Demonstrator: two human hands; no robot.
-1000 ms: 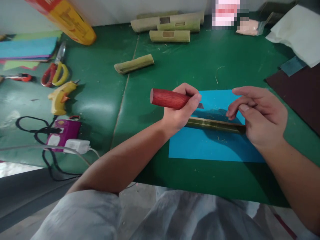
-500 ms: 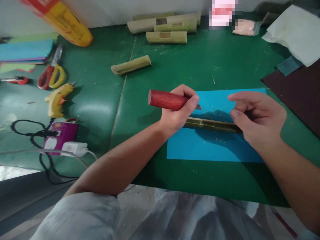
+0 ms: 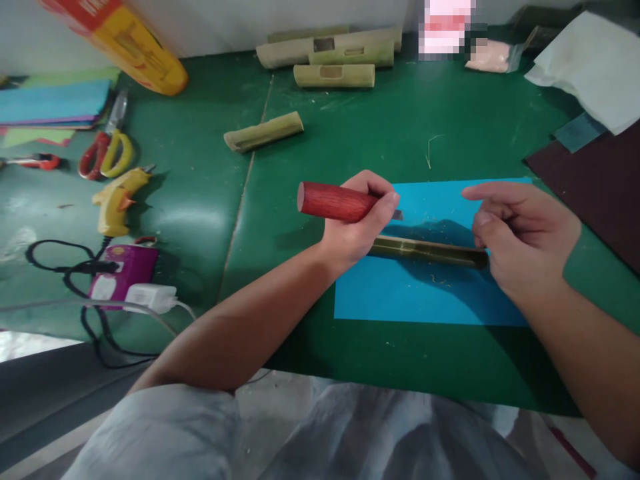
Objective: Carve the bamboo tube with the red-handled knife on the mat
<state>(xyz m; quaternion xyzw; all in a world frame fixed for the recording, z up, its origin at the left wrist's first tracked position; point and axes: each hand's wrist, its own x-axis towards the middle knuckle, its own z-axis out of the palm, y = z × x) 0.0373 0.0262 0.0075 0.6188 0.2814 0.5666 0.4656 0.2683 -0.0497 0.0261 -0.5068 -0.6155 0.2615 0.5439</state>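
We see our left hand (image 3: 361, 223) closed around a carving tool with a thick red wooden handle (image 3: 336, 201); its long axis runs left to right, butt end pointing left, short dark blade (image 3: 397, 215) pointing right. Just near of the blade, a slim olive-green bamboo stick (image 3: 425, 251) lies left to right on a bright blue paper sheet (image 3: 425, 293) on the green table (image 3: 200, 200). Our right hand (image 3: 525, 237) hovers loosely curled at the stick's right end; we cannot tell if it touches.
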